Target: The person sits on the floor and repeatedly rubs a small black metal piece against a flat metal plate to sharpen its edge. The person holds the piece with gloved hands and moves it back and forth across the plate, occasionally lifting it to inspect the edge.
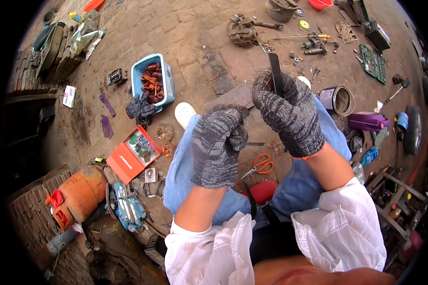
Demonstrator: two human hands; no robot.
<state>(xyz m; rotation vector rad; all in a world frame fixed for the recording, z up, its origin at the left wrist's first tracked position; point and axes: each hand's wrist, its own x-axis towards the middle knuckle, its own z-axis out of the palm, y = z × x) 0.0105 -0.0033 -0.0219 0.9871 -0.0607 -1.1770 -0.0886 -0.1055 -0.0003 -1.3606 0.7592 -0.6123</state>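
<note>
- The right hand [290, 111], in a grey knit glove, grips a thin dark strip [274, 71] upright above the knees.
- The left hand [218, 142] is curled shut just beside it, holding nothing I can see.
- Orange-handled scissors [259, 165] lie on the ground below.

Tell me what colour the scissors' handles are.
Orange, on the scissors lying on the ground between the knees; head view.

grey-black knit gloves with orange cuffs, rolled white sleeves, blue jeans.
</note>
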